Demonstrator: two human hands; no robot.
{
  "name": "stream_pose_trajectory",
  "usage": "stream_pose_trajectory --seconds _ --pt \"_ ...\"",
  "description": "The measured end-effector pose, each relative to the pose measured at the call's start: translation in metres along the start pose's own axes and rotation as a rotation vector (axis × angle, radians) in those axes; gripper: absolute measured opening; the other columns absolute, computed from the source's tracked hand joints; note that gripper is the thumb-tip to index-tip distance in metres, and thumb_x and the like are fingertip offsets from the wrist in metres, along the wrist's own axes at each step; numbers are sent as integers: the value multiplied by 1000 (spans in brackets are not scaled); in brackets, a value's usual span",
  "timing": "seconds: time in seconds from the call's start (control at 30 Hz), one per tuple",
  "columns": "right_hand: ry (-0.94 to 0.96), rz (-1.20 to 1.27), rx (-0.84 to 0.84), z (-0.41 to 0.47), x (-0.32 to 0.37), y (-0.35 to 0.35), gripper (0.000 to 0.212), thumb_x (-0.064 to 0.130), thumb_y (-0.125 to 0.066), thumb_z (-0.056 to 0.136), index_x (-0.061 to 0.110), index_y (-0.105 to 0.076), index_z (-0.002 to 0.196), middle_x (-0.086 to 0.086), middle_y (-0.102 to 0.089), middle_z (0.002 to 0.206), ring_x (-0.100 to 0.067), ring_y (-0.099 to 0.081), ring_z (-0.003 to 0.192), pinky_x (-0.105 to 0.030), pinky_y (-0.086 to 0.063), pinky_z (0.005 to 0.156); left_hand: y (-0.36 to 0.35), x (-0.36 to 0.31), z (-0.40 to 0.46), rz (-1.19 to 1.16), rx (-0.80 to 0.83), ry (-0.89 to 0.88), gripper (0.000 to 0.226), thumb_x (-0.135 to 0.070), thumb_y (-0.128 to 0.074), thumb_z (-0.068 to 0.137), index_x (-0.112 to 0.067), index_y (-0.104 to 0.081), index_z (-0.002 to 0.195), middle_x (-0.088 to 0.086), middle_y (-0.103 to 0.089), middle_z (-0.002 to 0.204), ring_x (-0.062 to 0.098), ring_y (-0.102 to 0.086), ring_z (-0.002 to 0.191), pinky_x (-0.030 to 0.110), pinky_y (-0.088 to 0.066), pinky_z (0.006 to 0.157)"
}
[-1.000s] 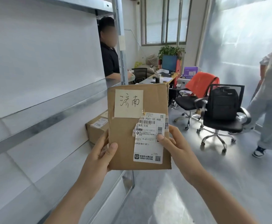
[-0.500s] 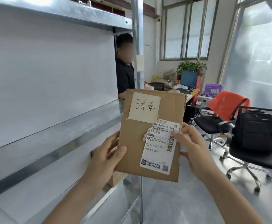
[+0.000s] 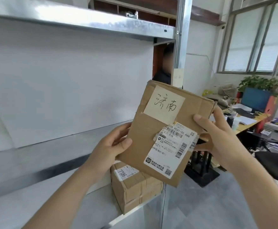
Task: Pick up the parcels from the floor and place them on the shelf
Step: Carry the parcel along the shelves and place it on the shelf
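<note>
I hold a flat brown cardboard parcel in the air in front of the metal shelf. It carries a handwritten paper note near its top and a white shipping label lower down, and it tilts to the right. My left hand grips its lower left edge with the thumb on the front. My right hand grips its right edge, thumb across the front. A second, thicker cardboard parcel sits on the lower shelf board, partly hidden behind the held one.
A shelf upright stands just behind the parcel, with a person in dark clothing behind it. An upper shelf board runs overhead. A desk with a monitor, a plant and a black chair are at right.
The parcel has risen from the lower shelf level to the middle shelf level and tilted further right. My right hand has slid up its right edge. The view has tipped upward.
</note>
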State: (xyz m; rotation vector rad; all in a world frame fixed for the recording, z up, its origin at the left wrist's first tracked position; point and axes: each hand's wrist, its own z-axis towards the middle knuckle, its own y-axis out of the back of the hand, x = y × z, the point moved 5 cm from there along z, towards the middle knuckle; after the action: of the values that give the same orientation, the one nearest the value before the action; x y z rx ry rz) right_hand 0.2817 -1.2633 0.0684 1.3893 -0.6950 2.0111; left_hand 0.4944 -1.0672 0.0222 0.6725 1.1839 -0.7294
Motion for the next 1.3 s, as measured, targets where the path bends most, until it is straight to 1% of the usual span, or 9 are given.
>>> stream_pose_trajectory --seconds 0.13,0.3,0.5,0.6,0.7,0.87,0.93,1.13,1.3 --pt "45 62 48 43 0 -3 24 30 -65 99 40 -57 120 -5 -76 114 -29 -80 94 -51 -65 73 14 -20 22 115 -155 -85 35 -31 -73 91 -38 -66 125 -20 -72 128 5 -67 118 39 -56 99" --pt "-25 121 56 91 -16 -38 39 33 -67 99 26 -50 133 -7 -67 133 -37 -81 91 -57 -65 81 51 -36 40 223 -506 -71 50 -55 -74 70 -35 -65 115 -8 -74 119 19 -70 113 54 -51 107" --pt "-68 -352 -37 132 -38 -60 58 59 -47 100 20 -46 143 -1 -68 111 -25 -77 91 -43 -65 84 75 -37 73 69 -718 -15 68 -38 -80 70 -12 -57 128 12 -73 122 29 -73 107 50 -57 102" --pt "-171 -399 -39 146 -58 -57 66 61 -46 98 14 -44 144 -6 -68 113 -27 -74 94 -43 -64 84 68 -30 92 65 -731 36 45 -34 -80 79 -12 -59 112 19 -74 117 34 -75 103 47 -59 98" --pt "-229 -409 -31 149 -73 -73 75 53 -50 98 10 -24 154 -18 -64 130 -36 -73 103 -44 -63 83 68 -31 104 172 -727 76 52 -53 -72 60 -8 -68 85 18 -76 91 34 -69 81 41 -58 86" --pt "-55 -439 12 147 -70 -97 70 44 -41 105 32 -4 163 -22 -62 137 -38 -69 98 -38 -51 72 63 -23 126 216 -718 111 50 -46 -64 66 -9 -77 97 13 -81 101 33 -73 88 46 -60 84" --pt "-43 -472 65 147 -75 -104 61 47 -37 107 45 -8 161 -20 -66 126 -33 -66 93 -30 -47 63 62 -15 133 217 -711 121 58 -51 -63 64 -13 -75 105 11 -80 105 28 -69 84 37 -53 74" --pt "-11 -473 37 155 -81 -75 55 47 -34 109 46 -21 162 -3 -61 76 -14 -54 61 -23 -38 48 43 7 160 139 -644 185 53 -56 -60 62 -25 -72 104 5 -78 106 34 -72 105 44 -54 87" --pt "13 -467 28 161 -87 -67 55 38 -37 109 45 -23 162 -10 -58 75 -16 -51 59 -23 -40 48 12 -1 166 116 -566 172 46 -49 -52 77 -25 -72 111 -1 -75 100 19 -65 82 37 -50 81"
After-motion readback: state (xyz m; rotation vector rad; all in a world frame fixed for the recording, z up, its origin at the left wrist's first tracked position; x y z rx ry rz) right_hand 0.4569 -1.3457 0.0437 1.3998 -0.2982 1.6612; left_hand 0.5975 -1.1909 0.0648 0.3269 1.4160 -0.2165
